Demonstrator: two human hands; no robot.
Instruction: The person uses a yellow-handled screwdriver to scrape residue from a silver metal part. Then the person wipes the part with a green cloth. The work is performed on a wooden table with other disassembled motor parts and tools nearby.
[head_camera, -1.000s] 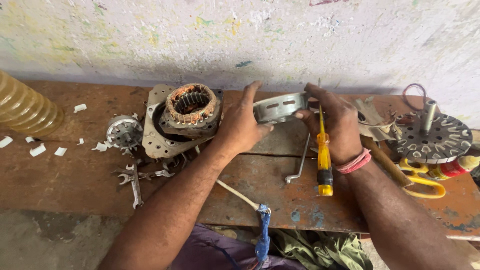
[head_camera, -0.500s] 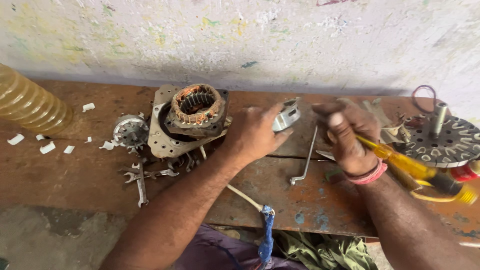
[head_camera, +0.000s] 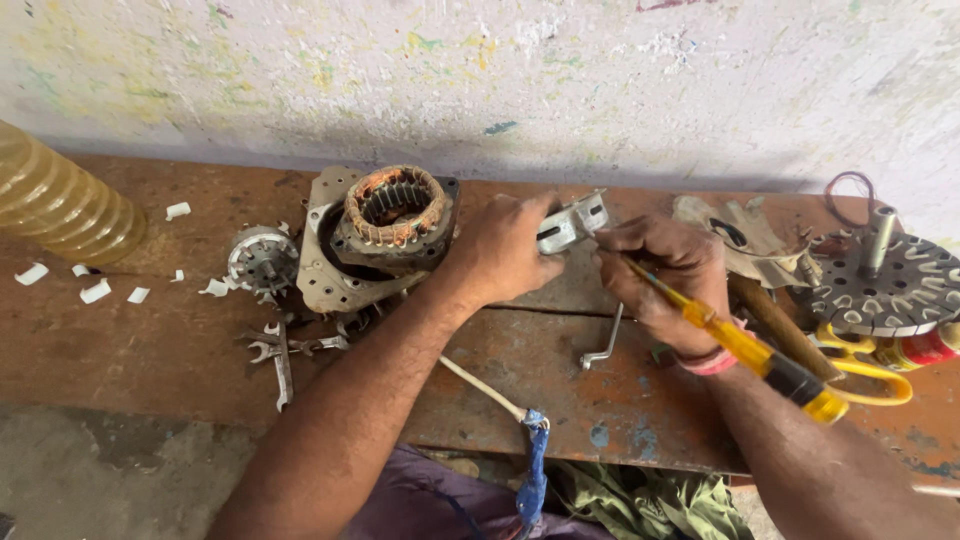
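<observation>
Fingers (head_camera: 545, 215) tight on metal bracket (head_camera: 572, 222)

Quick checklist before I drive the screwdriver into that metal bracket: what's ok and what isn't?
1. Bracket held: ok, left hand grips it at the bench's back edge.
2. Screwdriver in hand: ok, right hand holds its shaft, yellow handle trailing over the wrist.
3. Tip seated in a screw: cannot tell, fingers hide it.
4. Bracket steady on bench: cannot tell, underside hidden.
5. Room by the hands: not ok, bent rod lies just below them.
6. Stator out of the way: ok, left of the left hand.
</observation>
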